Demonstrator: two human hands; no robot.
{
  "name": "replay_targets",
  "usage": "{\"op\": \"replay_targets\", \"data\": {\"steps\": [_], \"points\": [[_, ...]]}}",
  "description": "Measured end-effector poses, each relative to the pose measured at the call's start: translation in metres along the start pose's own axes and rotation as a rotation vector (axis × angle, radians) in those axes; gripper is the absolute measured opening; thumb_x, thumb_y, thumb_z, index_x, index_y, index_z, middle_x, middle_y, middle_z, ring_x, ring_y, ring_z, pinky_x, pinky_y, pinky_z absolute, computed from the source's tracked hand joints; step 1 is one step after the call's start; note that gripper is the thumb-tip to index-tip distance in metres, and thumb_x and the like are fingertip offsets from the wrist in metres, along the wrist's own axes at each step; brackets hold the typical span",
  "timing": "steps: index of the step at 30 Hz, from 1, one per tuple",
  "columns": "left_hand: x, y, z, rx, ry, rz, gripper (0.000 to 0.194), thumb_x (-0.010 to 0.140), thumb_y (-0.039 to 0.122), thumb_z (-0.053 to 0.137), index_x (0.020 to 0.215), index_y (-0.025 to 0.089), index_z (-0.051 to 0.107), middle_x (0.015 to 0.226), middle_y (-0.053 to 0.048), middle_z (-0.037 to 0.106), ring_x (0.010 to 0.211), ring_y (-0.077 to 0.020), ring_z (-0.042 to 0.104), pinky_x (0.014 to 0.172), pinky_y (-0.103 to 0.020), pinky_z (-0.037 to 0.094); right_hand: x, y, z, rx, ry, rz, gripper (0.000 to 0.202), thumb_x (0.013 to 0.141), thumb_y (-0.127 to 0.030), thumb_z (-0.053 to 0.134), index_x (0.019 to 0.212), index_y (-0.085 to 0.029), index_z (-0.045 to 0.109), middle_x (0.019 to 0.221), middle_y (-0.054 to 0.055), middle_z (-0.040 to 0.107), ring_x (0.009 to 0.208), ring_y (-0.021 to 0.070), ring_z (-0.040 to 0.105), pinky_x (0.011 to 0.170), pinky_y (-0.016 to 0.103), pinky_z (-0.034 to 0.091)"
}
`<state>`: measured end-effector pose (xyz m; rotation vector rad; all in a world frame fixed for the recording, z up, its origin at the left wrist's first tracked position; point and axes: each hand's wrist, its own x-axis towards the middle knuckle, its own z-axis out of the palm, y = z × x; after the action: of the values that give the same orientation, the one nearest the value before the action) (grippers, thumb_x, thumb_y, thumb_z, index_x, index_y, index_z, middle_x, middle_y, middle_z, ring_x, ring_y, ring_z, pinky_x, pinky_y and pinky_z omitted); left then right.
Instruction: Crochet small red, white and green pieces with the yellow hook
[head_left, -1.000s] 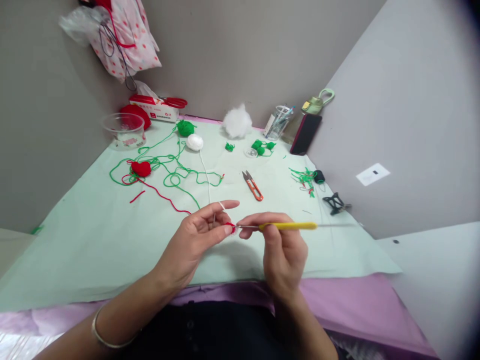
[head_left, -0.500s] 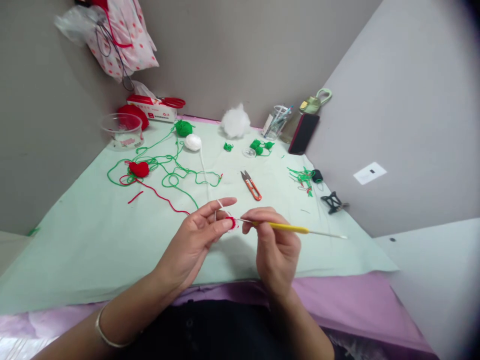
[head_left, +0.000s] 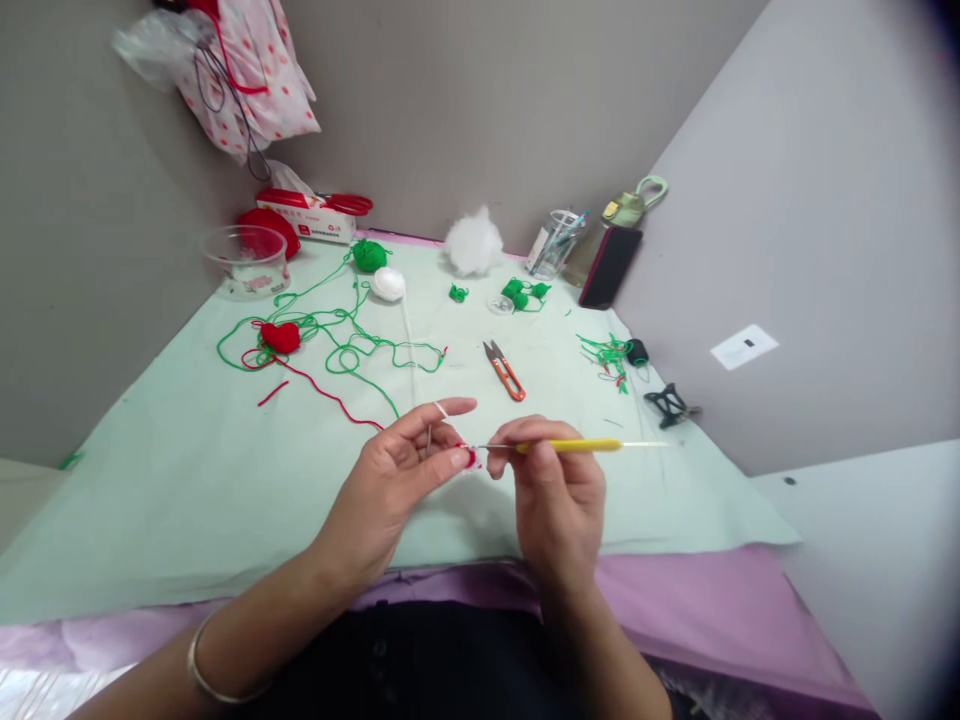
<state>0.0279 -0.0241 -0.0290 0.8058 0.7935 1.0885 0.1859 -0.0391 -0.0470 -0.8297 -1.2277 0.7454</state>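
Observation:
My left hand [head_left: 405, 470] pinches a small red and white crochet piece [head_left: 470, 457] between thumb and fingers. White yarn passes over its raised index finger and runs back to a white yarn ball [head_left: 388, 284]. A crochet hook with a yellow handle [head_left: 592, 445] is gripped in my right hand [head_left: 559, 480], its metal tip reaching the edge of the piece. Behind the hands lie orange thread snips [head_left: 505, 371]. A red yarn bundle [head_left: 280, 338] rests at the left, with a red strand running toward my left hand.
Loose green yarn [head_left: 352, 350] spreads over the left of the table. At the back are a clear tub [head_left: 251, 275], a tissue box [head_left: 311, 218], white stuffing [head_left: 473, 242], a pen cup [head_left: 555, 245] and a phone [head_left: 610, 268]. A black stand [head_left: 673, 405] sits right.
The hook has turned to lie more level, its rear end higher. The small piece has tipped slightly in my left hand and sits a little lower.

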Motion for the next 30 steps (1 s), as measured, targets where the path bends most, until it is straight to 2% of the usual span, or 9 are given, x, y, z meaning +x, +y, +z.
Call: {"op": "replay_targets", "data": {"steps": [3, 7, 10, 13, 17, 20, 24, 28, 30], "points": [[-0.001, -0.004, 0.002, -0.006, -0.037, 0.0, 0.035, 0.082, 0.028, 0.087, 0.116, 0.031, 0.083, 0.086, 0.001, 0.068, 0.086, -0.0147, 0.061, 0.086, -0.027, 0.047, -0.001, 0.001, 0.004, -0.139, -0.058, -0.123, 0.02, 0.103, -0.022, 0.058, 0.105, -0.026, 0.077, 0.097, 0.006, 0.078, 0.089, 0.0198, 0.073, 0.074, 0.035, 0.062], [0.0, -0.007, 0.003, -0.059, -0.007, -0.002, 0.039, 0.081, 0.026, 0.089, 0.119, 0.028, 0.082, 0.083, 0.001, 0.069, 0.084, -0.0139, 0.062, 0.085, -0.026, 0.048, -0.009, 0.005, 0.005, -0.375, -0.089, -0.275, 0.029, 0.101, -0.013, 0.059, 0.118, -0.029, 0.076, 0.101, 0.006, 0.077, 0.09, 0.0196, 0.073, 0.073, 0.035, 0.063], [0.002, -0.006, 0.0, -0.158, -0.016, -0.116, 0.044, 0.082, 0.027, 0.088, 0.124, 0.025, 0.079, 0.085, 0.0, 0.07, 0.082, -0.0123, 0.061, 0.084, -0.024, 0.05, -0.013, 0.008, 0.002, -0.551, -0.095, -0.397, 0.038, 0.096, -0.008, 0.065, 0.126, -0.031, 0.074, 0.112, 0.008, 0.075, 0.096, 0.0205, 0.073, 0.077, 0.035, 0.063], [0.007, -0.005, -0.003, -0.271, -0.045, -0.233, 0.039, 0.083, 0.023, 0.087, 0.121, 0.021, 0.081, 0.084, 0.0, 0.069, 0.079, -0.0103, 0.062, 0.092, -0.026, 0.052, -0.008, 0.007, -0.002, -0.41, -0.037, -0.28, 0.028, 0.1, -0.012, 0.06, 0.117, -0.028, 0.076, 0.1, 0.006, 0.075, 0.086, 0.0186, 0.072, 0.072, 0.034, 0.061], [0.009, -0.005, -0.004, -0.207, -0.004, -0.167, 0.03, 0.081, 0.022, 0.088, 0.11, 0.021, 0.084, 0.084, -0.001, 0.071, 0.081, -0.0119, 0.064, 0.092, -0.027, 0.052, 0.0, 0.003, -0.002, -0.086, 0.019, -0.018, 0.02, 0.104, -0.024, 0.056, 0.102, -0.024, 0.076, 0.087, 0.003, 0.071, 0.068, 0.0146, 0.066, 0.064, 0.032, 0.057], [0.006, -0.006, -0.001, -0.074, -0.001, -0.051, 0.031, 0.08, 0.024, 0.088, 0.111, 0.025, 0.084, 0.087, 0.0, 0.074, 0.087, -0.0147, 0.066, 0.09, -0.027, 0.051, 0.002, 0.003, 0.002, -0.087, -0.058, -0.038, 0.016, 0.102, -0.027, 0.062, 0.101, -0.024, 0.078, 0.095, 0.006, 0.077, 0.079, 0.0179, 0.069, 0.069, 0.035, 0.059], [0.003, -0.006, -0.002, 0.005, -0.02, -0.037, 0.038, 0.079, 0.026, 0.09, 0.116, 0.028, 0.083, 0.091, -0.001, 0.076, 0.09, -0.0168, 0.068, 0.091, -0.029, 0.05, 0.0, 0.006, 0.002, -0.093, -0.027, -0.011, 0.017, 0.102, -0.028, 0.062, 0.103, -0.025, 0.078, 0.094, 0.005, 0.079, 0.076, 0.017, 0.069, 0.069, 0.034, 0.06], [0.003, -0.004, -0.004, 0.025, -0.029, -0.069, 0.035, 0.082, 0.029, 0.087, 0.117, 0.026, 0.082, 0.068, 0.004, 0.069, 0.063, -0.0103, 0.059, 0.073, -0.026, 0.048, -0.002, 0.01, -0.003, 0.036, -0.038, 0.099, 0.018, 0.103, -0.029, 0.061, 0.105, -0.024, 0.077, 0.095, 0.005, 0.079, 0.076, 0.0152, 0.07, 0.07, 0.031, 0.06], [0.003, -0.002, -0.004, -0.01, -0.044, -0.1, 0.033, 0.085, 0.03, 0.085, 0.118, 0.025, 0.082, 0.058, 0.005, 0.064, 0.059, -0.011, 0.059, 0.072, -0.026, 0.048, -0.001, 0.011, -0.004, 0.073, -0.048, 0.118, 0.017, 0.104, -0.028, 0.06, 0.106, -0.025, 0.077, 0.098, 0.005, 0.08, 0.077, 0.0146, 0.07, 0.072, 0.03, 0.06]]}}
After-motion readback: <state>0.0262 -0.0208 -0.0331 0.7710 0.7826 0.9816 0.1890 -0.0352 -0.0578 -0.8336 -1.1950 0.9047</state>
